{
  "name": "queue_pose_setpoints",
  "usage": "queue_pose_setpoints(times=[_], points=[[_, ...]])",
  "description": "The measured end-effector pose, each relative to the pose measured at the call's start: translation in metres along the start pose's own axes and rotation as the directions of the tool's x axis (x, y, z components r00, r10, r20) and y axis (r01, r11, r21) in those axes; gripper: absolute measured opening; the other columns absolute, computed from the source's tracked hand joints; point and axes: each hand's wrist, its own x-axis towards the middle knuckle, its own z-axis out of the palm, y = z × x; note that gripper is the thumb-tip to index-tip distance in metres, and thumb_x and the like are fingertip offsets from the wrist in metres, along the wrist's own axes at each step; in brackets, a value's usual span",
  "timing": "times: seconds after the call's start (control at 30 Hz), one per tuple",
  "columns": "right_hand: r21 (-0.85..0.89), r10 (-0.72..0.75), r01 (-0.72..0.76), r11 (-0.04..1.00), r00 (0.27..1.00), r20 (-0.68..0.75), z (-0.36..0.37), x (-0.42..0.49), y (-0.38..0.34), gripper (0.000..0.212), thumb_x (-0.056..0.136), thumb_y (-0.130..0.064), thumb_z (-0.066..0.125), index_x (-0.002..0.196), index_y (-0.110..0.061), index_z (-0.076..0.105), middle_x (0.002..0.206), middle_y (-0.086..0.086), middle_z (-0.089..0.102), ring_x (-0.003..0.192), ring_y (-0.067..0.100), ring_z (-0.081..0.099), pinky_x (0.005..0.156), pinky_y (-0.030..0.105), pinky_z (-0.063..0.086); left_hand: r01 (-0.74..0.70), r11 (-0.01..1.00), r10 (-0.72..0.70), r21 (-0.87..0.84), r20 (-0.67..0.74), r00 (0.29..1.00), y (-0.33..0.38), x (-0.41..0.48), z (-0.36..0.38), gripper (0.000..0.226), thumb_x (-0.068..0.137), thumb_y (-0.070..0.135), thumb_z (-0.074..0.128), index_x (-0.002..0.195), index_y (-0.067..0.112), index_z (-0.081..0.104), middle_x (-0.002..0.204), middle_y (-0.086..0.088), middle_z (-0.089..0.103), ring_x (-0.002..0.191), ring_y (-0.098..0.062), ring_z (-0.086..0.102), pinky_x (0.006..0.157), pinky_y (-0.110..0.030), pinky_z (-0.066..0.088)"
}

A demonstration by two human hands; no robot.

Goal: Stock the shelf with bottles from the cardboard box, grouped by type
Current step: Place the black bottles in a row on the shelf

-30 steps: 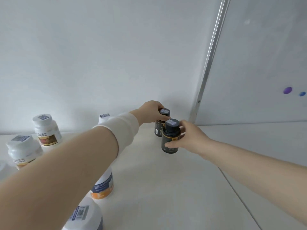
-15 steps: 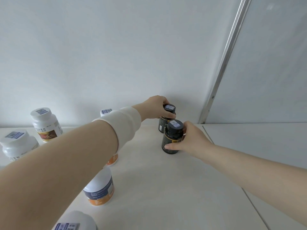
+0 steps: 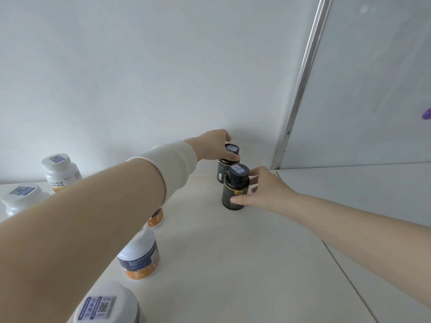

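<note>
Two small black bottles stand upright on the white shelf point(image 3: 233, 264) near its back right corner. My left hand point(image 3: 213, 145) grips the rear black bottle point(image 3: 225, 165) around its cap. My right hand point(image 3: 265, 190) holds the front black bottle point(image 3: 234, 190), thumb on its lower side and fingers behind it. The two bottles stand close together, one behind the other. No cardboard box is in view.
White bottles with blue-and-orange labels point(image 3: 140, 259) stand in a row under my left forearm, one at the bottom edge point(image 3: 105, 304). More white bottles point(image 3: 61, 172) stand at the far left. A metal post point(image 3: 300, 85) marks the shelf's right back corner.
Both hands stay on the black bottles. My right hand's fingers have loosened a little on the front bottle, which now stands on the shelf. The camera has shifted slightly.
</note>
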Motion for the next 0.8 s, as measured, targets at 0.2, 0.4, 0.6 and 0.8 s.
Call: queue_pose_setpoints(times=[0.2, 0.4, 0.6, 0.8], points=[[-0.208, -0.091, 0.078, 0.975, 0.994, -0.055, -0.034, -0.034, -0.02, 0.075, 0.078, -0.04, 0.07, 0.134, -0.008, 0.033, 0.138, 0.008, 0.04, 0.125, 0.021, 0.043, 0.099, 0.031, 0.039, 0.018, 0.983, -0.005, 0.185, -0.073, 0.997, 0.028, -0.048, -0.039, 0.06, 0.085, 0.04, 0.062, 0.134, 0.012, 0.042, 0.137, -0.004, 0.048, 0.126, -0.023, 0.043, 0.101, -0.034, 0.035], [-0.42, -0.252, 0.193, 0.887, 0.964, -0.09, -0.051, -0.11, -0.051, 0.069, 0.088, -0.038, 0.056, 0.143, -0.013, 0.022, 0.144, 0.01, 0.031, 0.132, 0.026, 0.034, 0.099, 0.034, 0.035, 0.078, 0.89, 0.008, 0.45, -0.186, 0.983, 0.061, -0.154, -0.055, 0.055, 0.088, 0.038, 0.059, 0.134, 0.013, 0.041, 0.125, -0.006, 0.053, 0.115, -0.027, 0.051, 0.089, -0.035, 0.042], [-0.591, -0.478, 0.352, 0.726, 0.876, -0.065, -0.034, -0.201, -0.082, 0.057, 0.091, -0.032, 0.051, 0.14, -0.011, 0.03, 0.136, 0.014, 0.039, 0.127, 0.032, 0.037, 0.098, 0.039, 0.035, 0.242, 0.678, 0.032, 0.694, -0.356, 0.934, 0.077, -0.295, -0.058, 0.048, 0.091, 0.033, 0.056, 0.131, 0.01, 0.042, 0.123, -0.01, 0.053, 0.114, -0.03, 0.051, 0.081, -0.035, 0.04], [-0.651, -0.604, 0.488, 0.582, 0.795, 0.056, 0.025, -0.281, -0.126, 0.046, 0.091, -0.03, 0.047, 0.131, -0.009, 0.039, 0.128, 0.016, 0.044, 0.119, 0.033, 0.043, 0.09, 0.038, 0.037, 0.374, 0.517, -0.079, 0.77, -0.392, 0.917, 0.056, -0.433, -0.066, 0.049, 0.091, 0.034, 0.055, 0.131, 0.01, 0.042, 0.122, -0.01, 0.054, 0.112, -0.03, 0.053, 0.077, -0.034, 0.039]])
